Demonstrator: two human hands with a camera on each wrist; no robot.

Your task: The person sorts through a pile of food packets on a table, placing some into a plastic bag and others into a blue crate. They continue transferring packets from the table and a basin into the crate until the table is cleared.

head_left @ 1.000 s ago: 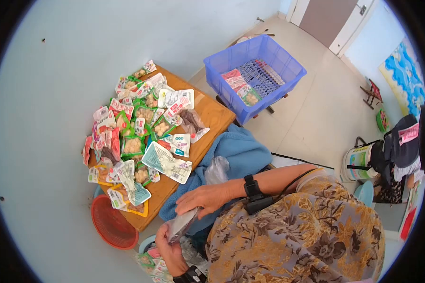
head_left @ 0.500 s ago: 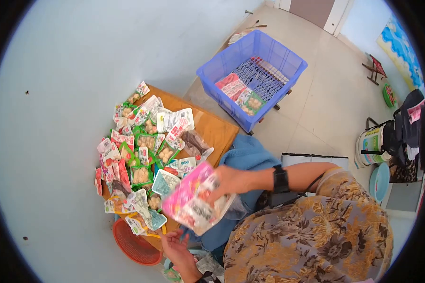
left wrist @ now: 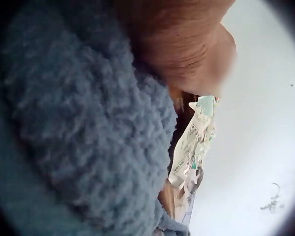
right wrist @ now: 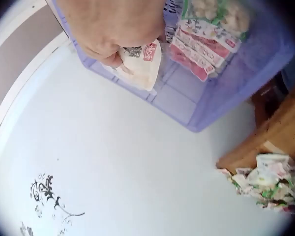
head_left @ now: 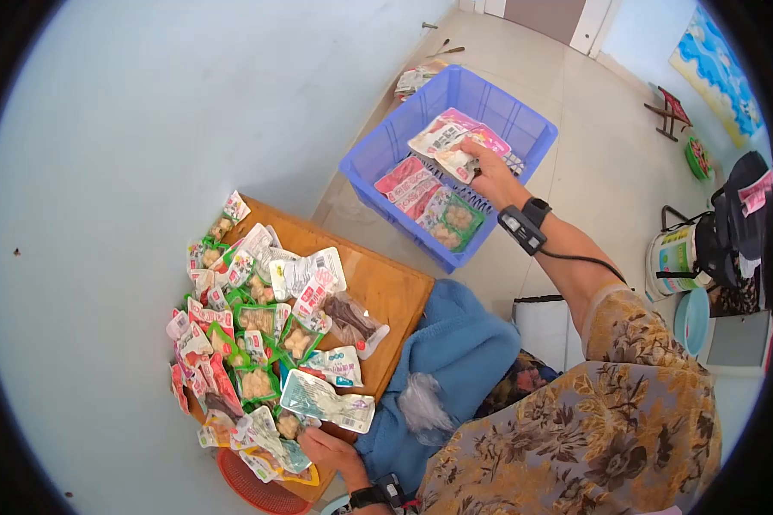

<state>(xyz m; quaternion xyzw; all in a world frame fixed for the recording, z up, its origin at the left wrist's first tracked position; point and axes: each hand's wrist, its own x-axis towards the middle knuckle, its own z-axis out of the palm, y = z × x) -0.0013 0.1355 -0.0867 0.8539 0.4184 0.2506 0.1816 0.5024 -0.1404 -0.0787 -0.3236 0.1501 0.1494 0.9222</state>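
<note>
Over the blue-purple plastic crate [head_left: 365, 172], the right hand [head_left: 492, 174] grips a pink-and-white food packet [head_left: 442, 137], thumb on its near side. In the right wrist view that hand [right wrist: 120, 29] covers much of the packet [right wrist: 140, 66]. Below it in the crate lie red-and-white packets [head_left: 410, 186] and a green-edged packet with pale round pieces [head_left: 455, 221]. Near the table's front edge, the left hand [head_left: 335, 453] is beside a teal-and-white packet [head_left: 326, 401] and other heaped packets; its fingertips are hidden among them. The left wrist view shows only the back of that hand [left wrist: 182, 49].
Mixed food packets [head_left: 253, 318] pile up on the wooden table [head_left: 386, 296]. A red basket [head_left: 253, 489] sits below its front corner. A blue fleece cloth [head_left: 455, 343] bearing a crumpled clear bag [head_left: 425, 408] covers the lap. The wall [head_left: 146, 172] borders the left side.
The right hand lifted the packet from the lap, carrying it across the table and over the crate. The left hand let go of it and moved to the packets at the table's edge.
</note>
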